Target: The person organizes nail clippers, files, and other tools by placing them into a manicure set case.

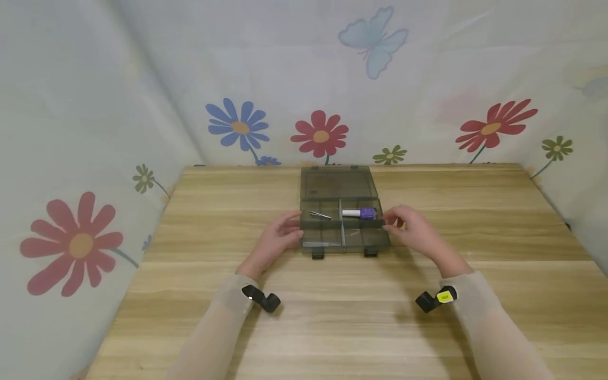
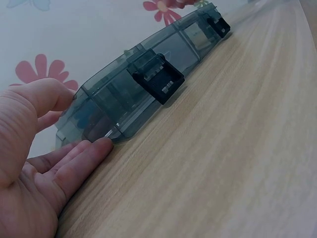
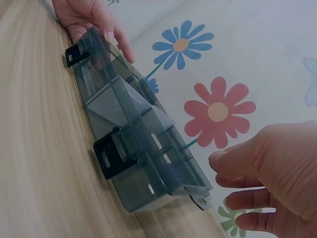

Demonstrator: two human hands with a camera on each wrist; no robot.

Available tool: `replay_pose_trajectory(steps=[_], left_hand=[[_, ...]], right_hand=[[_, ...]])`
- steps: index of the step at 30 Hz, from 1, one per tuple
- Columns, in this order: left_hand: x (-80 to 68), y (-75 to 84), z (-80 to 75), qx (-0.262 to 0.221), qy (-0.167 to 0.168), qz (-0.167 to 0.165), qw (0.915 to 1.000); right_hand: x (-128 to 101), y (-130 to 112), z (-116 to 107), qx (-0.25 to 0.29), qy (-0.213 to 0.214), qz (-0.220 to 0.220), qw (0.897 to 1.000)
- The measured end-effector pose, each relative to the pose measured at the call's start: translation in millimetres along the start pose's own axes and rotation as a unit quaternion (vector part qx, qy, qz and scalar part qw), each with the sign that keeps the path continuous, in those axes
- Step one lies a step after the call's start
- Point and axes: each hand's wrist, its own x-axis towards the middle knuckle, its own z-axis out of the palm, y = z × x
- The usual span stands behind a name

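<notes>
So we've got the smoky clear organizer box (image 1: pixel 343 221) sitting mid-counter (image 1: pixel 190 327), lid flipped open away from us, long axis running left-right between our hands. Left hand (image 1: pixel 280 237) has relaxed, straight fingers (image 2: pixel 84 153) touching the left end; right hand (image 1: pixel 410 228) hovers just off the right end, loosely curled, holding nothing. Inside: a purple-capped tube (image 1: pixel 360 213) and a small metal bit (image 1: pixel 320 215).

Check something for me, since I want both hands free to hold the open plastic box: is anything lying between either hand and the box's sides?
Nothing visible. The left hand already touches the box at its left end, and the right hand sits at its right end with only bare table around.
</notes>
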Motion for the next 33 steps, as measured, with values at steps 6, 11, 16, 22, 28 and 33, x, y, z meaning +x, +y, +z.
replay_pose_trajectory(steps=[6,11,16,22,28,33], left_hand=[[-0.9,-0.9,2.9,-0.005,0.004,0.005,1.0000],[-0.3,-3.0,5.2,-0.009,0.005,0.006,0.9999],[-0.6,-4.1,4.8,-0.014,0.005,0.009,0.9999],[-0.8,-4.7,2.7,-0.006,0.001,0.005,1.0000],[-2.4,-3.6,2.2,-0.006,0.006,0.003,1.0000],[-0.9,-6.7,2.1,-0.006,0.005,0.001,1.0000]], right_hand=[[-11.8,6.2,-7.1,-0.010,0.010,0.013,1.000],[-21.8,11.0,-14.7,-0.024,0.019,0.038,0.999],[-30.2,15.8,-18.9,-0.036,0.018,0.049,0.998],[-43.1,21.8,-23.1,-0.041,0.031,0.065,0.997],[-54.4,27.5,-26.5,-0.037,0.032,0.071,0.996],[-68.0,36.6,-28.9,-0.046,0.052,0.069,0.995]])
